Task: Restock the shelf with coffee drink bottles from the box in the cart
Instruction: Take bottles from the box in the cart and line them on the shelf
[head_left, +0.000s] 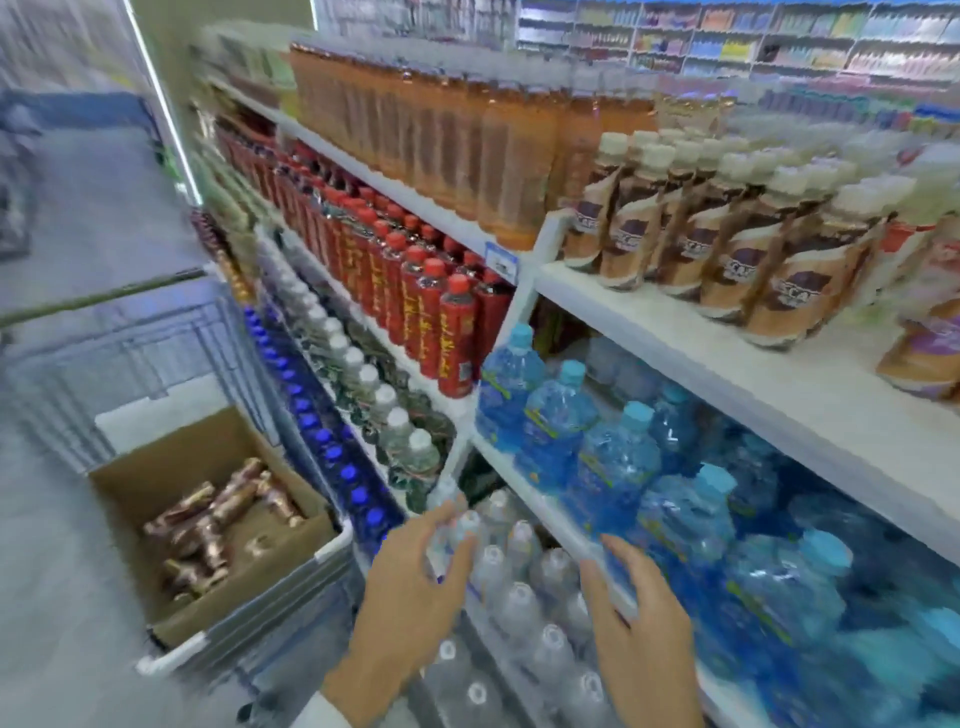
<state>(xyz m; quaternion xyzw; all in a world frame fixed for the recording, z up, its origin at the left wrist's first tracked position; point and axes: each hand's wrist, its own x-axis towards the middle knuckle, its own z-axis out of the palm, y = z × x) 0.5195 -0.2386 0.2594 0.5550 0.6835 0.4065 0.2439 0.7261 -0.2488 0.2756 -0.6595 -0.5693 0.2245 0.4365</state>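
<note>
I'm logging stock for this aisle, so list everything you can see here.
cart: one, grey, lower left
box: one, brown cardboard, in the cart
coffee drink bottles: several, copper-brown, lying in the box
shelved coffee bottles: many, brown, cream caps, upper right shelf
amber bottles: many, amber, top shelf
red bottles: many, red, middle left
water bottles: many, blue, lower right
clear bottles: many, white caps, bottom
left hand: at the clear bottles, grip unclear
right hand: open, near the shelf edge
</note>
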